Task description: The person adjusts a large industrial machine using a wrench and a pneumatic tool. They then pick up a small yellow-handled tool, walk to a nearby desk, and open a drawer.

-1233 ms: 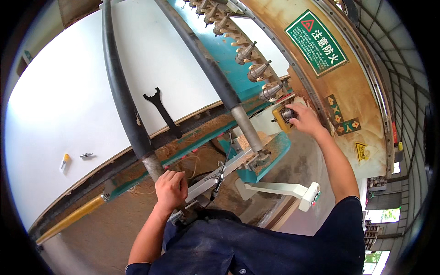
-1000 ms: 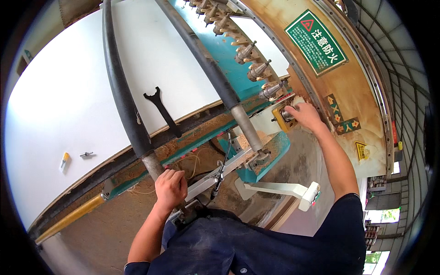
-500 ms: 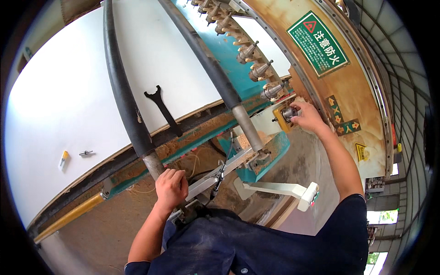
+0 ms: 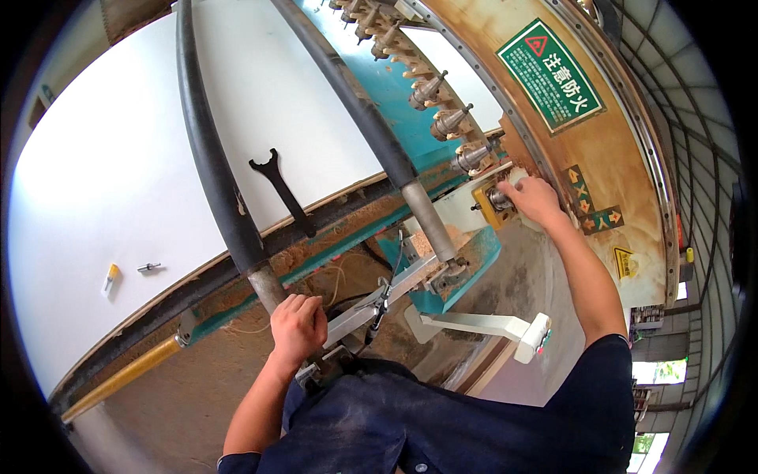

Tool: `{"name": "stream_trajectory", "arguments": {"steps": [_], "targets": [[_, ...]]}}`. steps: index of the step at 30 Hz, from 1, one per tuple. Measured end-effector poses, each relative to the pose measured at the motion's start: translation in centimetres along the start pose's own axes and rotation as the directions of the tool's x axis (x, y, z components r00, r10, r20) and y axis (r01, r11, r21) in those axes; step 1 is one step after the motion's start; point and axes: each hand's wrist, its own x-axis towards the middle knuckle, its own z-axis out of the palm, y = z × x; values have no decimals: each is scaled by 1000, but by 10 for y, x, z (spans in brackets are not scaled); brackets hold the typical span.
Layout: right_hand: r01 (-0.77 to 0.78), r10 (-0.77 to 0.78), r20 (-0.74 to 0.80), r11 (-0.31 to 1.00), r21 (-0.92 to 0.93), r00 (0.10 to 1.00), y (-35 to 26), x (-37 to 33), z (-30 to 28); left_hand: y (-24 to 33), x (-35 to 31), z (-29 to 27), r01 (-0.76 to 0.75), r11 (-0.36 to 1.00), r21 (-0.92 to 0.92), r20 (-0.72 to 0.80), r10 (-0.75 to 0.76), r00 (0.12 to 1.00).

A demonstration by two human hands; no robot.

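Observation:
My right hand (image 4: pixel 537 199) is closed round the front of a round metal tool holder (image 4: pixel 499 198), which sits in a yellow fixture block (image 4: pixel 483 202) at the machine's side; its fingertips are partly hidden. Lower down, my left hand (image 4: pixel 298 326) curls over the bare metal end (image 4: pixel 267 288) of a black roller (image 4: pixel 212 150). On the white board (image 4: pixel 103 182), between the two rollers, lies a black hook spanner (image 4: pixel 282 191). Farther left on that board rest a small metal router bit (image 4: pixel 148 268) and a yellow-capped clear tube (image 4: pixel 109 280).
A row of cone-shaped tool holders (image 4: pixel 450 122) lines the rack beyond the second roller (image 4: pixel 347 87). To the right stands a stained machine panel (image 4: pixel 513 87) with a green sign. A white arm with buttons (image 4: pixel 482 322) juts out before me, beside a teal bracket (image 4: pixel 474 265) with sawdust.
My right hand has turned slightly on the tool holder, its knuckles now rolled farther over. The left hand keeps its place on the roller end; the view has shifted a little.

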Motion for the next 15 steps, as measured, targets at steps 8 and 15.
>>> {"name": "stream_trajectory", "arguments": {"steps": [8, 15], "targets": [[-99, 108, 75, 989, -114, 991, -7, 6, 0, 1, 2, -2, 4, 1000, 4, 5, -4, 1000], [293, -272, -163, 948, 122, 948, 13, -3, 16, 2, 2, -1, 4, 1000, -13, -3, -4, 1000]]}}
